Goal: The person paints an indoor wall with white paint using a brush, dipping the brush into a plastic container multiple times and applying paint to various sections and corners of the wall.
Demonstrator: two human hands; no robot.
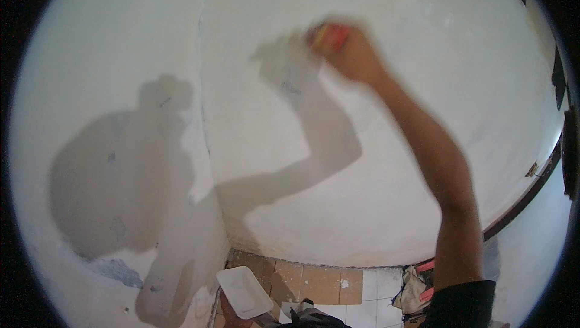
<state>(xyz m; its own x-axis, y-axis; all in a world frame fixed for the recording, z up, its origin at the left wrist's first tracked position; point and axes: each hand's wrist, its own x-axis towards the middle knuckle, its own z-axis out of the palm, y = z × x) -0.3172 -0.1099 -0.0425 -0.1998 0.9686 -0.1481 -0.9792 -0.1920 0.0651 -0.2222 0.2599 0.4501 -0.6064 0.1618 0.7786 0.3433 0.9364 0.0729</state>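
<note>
My right hand (355, 54) is raised against the off-white plastered wall (408, 115), its fingers closed around a red and yellow hand tool (334, 37). Motion blur hides the tool's exact kind and its working edge, and I cannot tell whether it touches the wall. Low at the bottom, my left hand (233, 313) grips a shallow white rectangular tray (244, 291) from below and the side. The tray's inside looks white; any contents cannot be told apart from it.
An inner wall corner (202, 101) runs down left of centre. Grey bare patches (120, 271) mark the left wall. Below lie brown sheets (319, 282) on white floor tiles (376, 312). A beige and red cloth-like heap (413, 285) sits by the wall; a dark edge (521, 210) curves at right.
</note>
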